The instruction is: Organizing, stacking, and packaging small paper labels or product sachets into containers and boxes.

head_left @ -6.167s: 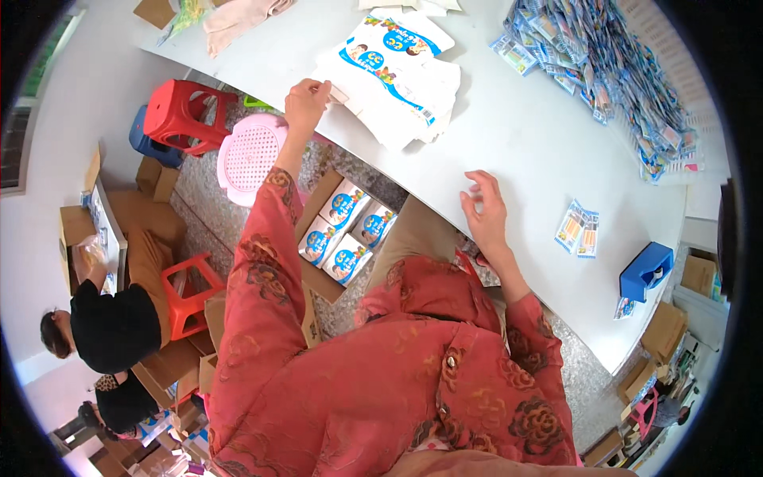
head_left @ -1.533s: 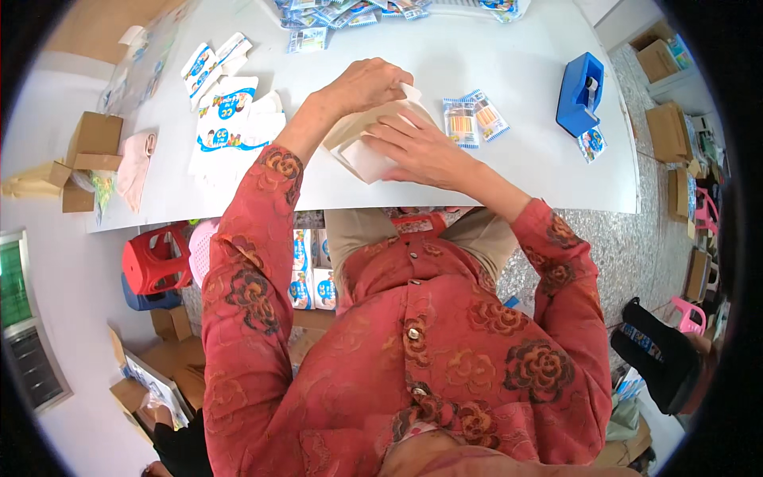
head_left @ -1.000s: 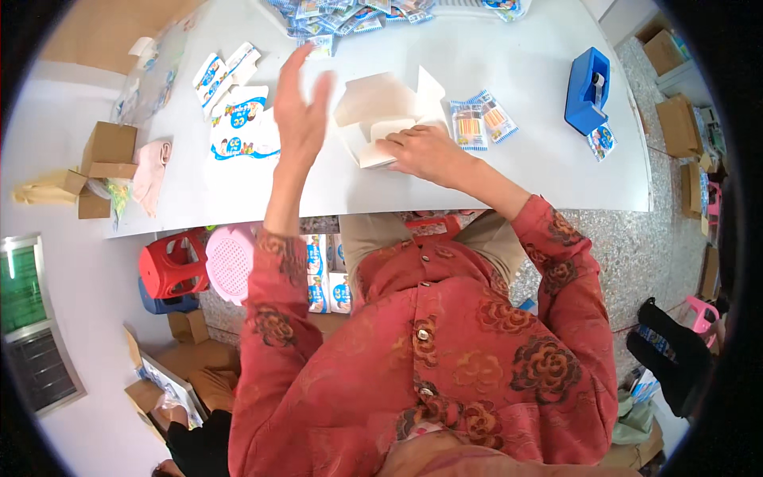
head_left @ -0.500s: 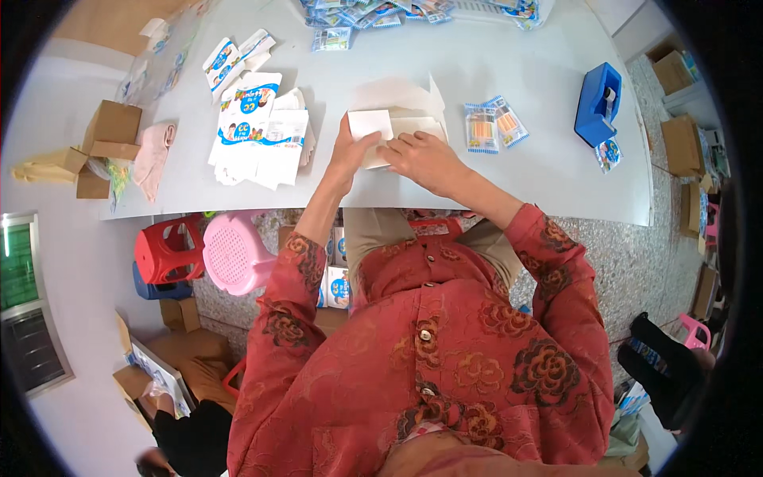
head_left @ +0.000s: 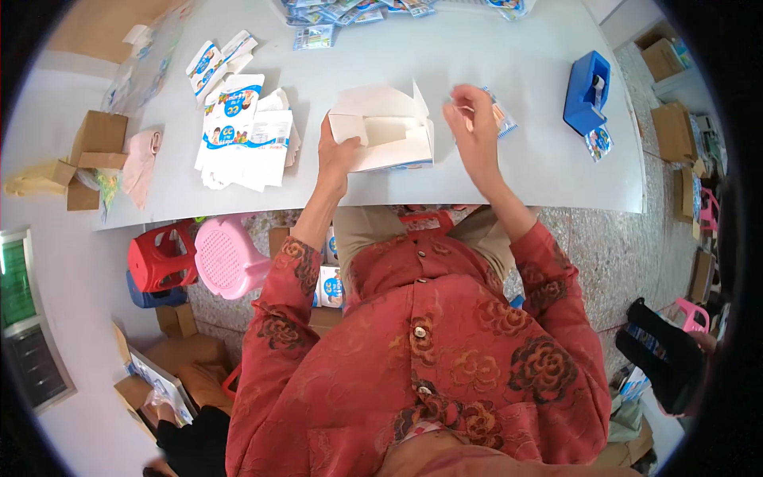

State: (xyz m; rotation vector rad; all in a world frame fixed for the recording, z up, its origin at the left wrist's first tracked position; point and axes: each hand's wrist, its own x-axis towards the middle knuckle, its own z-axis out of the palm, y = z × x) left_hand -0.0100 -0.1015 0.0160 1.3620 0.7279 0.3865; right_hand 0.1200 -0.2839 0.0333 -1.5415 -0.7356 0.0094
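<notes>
A small white carton (head_left: 397, 151) stands on the table in front of me, its top flaps up and its inside showing. My left hand (head_left: 338, 155) grips it by the left side, thumb over the edge. To its right, my right hand (head_left: 477, 139) hovers over the clear-and-blue snack packets, with fingers curled and slightly blurred. One packet (head_left: 501, 118) shows beyond that hand; the spot where the other lay is covered, and whether my fingers hold it is hidden.
Flat printed cartons (head_left: 242, 135) are stacked at left, beside a pink cloth (head_left: 141, 167). More packets (head_left: 342, 12) lie in a heap at the far edge. A blue tape dispenser (head_left: 586, 95) stands at right. Pink (head_left: 226, 258) and red stools (head_left: 161, 256) stand below the table's left edge.
My right hand has left the carton and moved right to the packets. The carton's opening now shows more fully, with my left hand still on it. The whole view has shifted slightly.
</notes>
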